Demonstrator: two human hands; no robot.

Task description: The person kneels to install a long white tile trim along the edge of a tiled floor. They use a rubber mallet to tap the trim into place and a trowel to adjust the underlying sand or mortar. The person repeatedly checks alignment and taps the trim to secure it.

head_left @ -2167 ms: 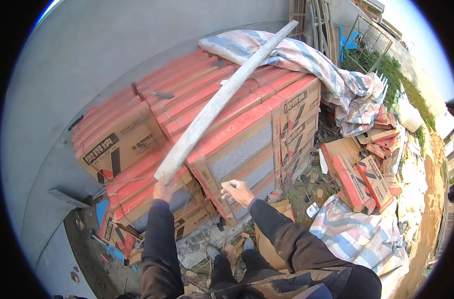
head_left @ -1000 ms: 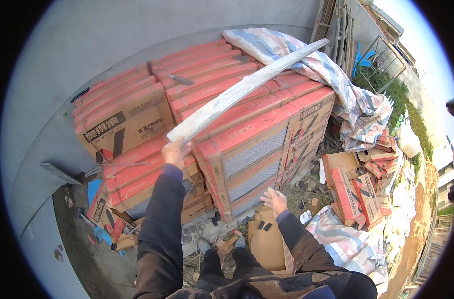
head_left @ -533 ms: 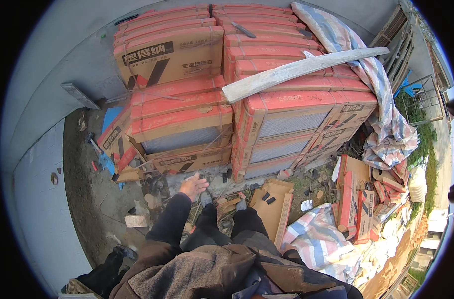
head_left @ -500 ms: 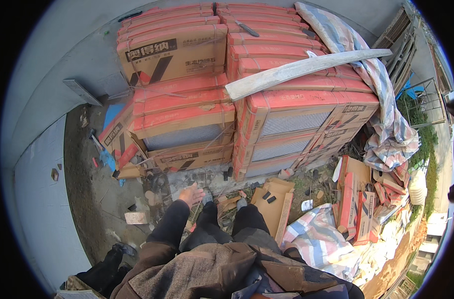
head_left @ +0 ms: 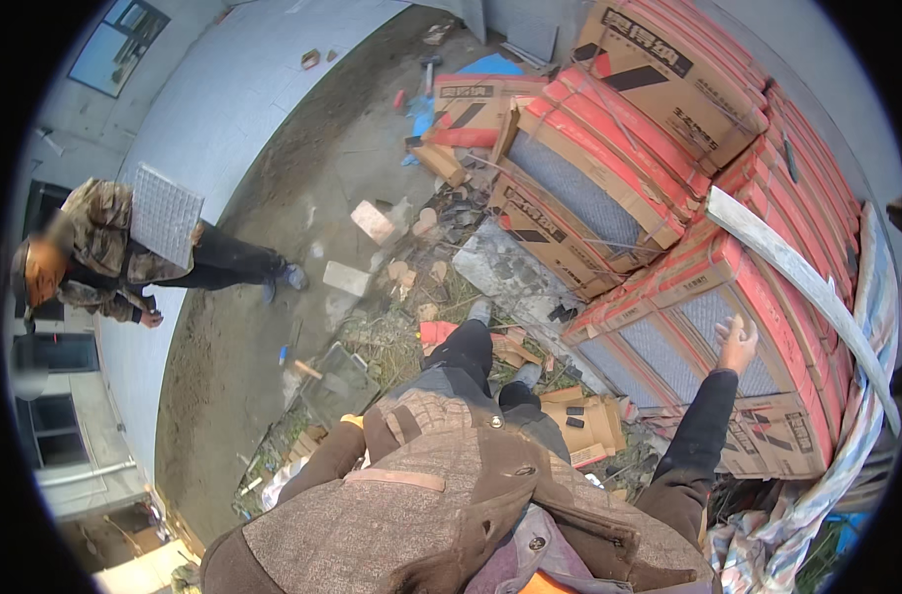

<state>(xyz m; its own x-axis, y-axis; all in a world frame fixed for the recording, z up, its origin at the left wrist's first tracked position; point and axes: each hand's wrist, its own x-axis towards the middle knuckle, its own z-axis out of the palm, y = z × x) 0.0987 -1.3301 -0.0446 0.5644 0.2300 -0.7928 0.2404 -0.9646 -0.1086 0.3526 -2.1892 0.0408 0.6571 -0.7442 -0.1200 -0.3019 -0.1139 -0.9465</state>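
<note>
My right hand (head_left: pixel 737 346) reaches out on the right, fingers apart and holding nothing. It is in front of the stacked cartons of grey tiles (head_left: pixel 624 361); whether it touches them I cannot tell. The cartons are brown with red edges, and textured tile faces show through their open sides. My left sleeve (head_left: pixel 324 457) is bent close to my body, and the left hand is out of sight. A co-worker (head_left: pixel 99 233) at the left carries a square grey tile (head_left: pixel 164 213) against the side.
A long pale plank (head_left: pixel 802 282) lies across the cartons, with a striped tarp (head_left: pixel 871 297) beside it. Flattened cardboard (head_left: pixel 594 431) lies near my feet. Pale blocks (head_left: pixel 347 278), a hammer (head_left: pixel 428 74) and rubble are scattered on the ground. A light slab floor (head_left: pixel 228 129) stretches along the left.
My view has swung left, bringing the co-worker with the tile into sight. My outstretched left hand has gone from view, and my right arm now reaches toward the cartons.
</note>
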